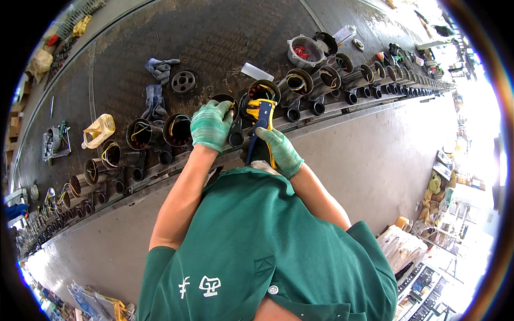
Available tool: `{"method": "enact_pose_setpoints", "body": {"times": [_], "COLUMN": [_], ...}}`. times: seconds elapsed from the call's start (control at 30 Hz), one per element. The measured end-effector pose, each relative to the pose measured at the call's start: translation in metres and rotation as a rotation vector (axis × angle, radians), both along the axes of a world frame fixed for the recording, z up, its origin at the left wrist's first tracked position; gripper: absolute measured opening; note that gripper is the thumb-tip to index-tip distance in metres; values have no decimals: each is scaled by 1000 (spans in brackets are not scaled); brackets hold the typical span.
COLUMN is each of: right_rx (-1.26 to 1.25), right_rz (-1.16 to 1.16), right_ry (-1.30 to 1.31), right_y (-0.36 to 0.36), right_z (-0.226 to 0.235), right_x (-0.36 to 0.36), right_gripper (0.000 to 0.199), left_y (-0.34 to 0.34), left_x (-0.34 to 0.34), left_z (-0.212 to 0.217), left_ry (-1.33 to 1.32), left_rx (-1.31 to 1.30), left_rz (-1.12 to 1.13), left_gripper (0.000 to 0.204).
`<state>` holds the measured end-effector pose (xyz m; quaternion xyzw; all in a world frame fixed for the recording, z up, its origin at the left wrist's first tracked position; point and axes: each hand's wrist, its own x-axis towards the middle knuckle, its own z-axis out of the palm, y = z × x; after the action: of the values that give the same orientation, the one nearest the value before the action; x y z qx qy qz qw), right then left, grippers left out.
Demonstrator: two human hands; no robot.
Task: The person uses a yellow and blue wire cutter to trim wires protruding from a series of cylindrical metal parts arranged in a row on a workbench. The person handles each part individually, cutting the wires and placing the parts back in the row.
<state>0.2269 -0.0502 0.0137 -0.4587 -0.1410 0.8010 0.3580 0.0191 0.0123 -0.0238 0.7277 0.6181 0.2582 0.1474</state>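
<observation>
My left hand [211, 124], in a green-and-white knitted glove, lies over the mouth of a dark cylindrical motor housing [224, 98]. Its fingers are curled closed at the rim, and whatever they pinch is mostly hidden. My right hand [281, 148], gloved alike, grips a blue-and-yellow wire stripper [262, 120] with its head pointing away from me. Just beyond the tool's jaws stands another open motor housing [264, 91] with reddish windings inside. To the left of my left hand, a further housing [178, 130] has light-coloured wires hanging at its mouth.
A long row of similar housings [327, 79] lines the dark bench's front edge on both sides. On the bench lie a cut yellow jug [99, 131], a grey cloth glove [155, 101], a round metal part [183, 82], a grey pot-like casing [305, 52] and a spray can [344, 34].
</observation>
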Motion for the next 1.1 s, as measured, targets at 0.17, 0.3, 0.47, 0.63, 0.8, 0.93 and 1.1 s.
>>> {"method": "enact_pose_setpoints", "body": {"times": [0.17,0.3,0.47,0.63,0.8,0.93,1.1], "right_rx": [-21,-22,-63,-113,-106,-117,-74], "right_rz": [72,121,133,128,98,88,101], "right_ry": [-6,87,106,103,86,34,-186], "right_y": [7,13,15,19,21,22,24], "right_z": [2,-1,-10,-8,-12,-5,-5], "right_x": [2,5,7,3,-2,-6,-2], "right_gripper": [38,41,42,42,41,39,39], "left_y": [-2,-5,-6,-3,-3,-1,-1], "left_x": [4,5,5,4,6,6,6], "left_z": [-3,-1,-1,-2,2,1,5], "left_ry": [200,344,384,442,421,435,426], "left_rx": [55,94,187,205,163,176,151], "left_rz": [-25,-72,-103,-143,-145,-146,-158], "left_gripper": [19,24,26,26,25,24,24]}}
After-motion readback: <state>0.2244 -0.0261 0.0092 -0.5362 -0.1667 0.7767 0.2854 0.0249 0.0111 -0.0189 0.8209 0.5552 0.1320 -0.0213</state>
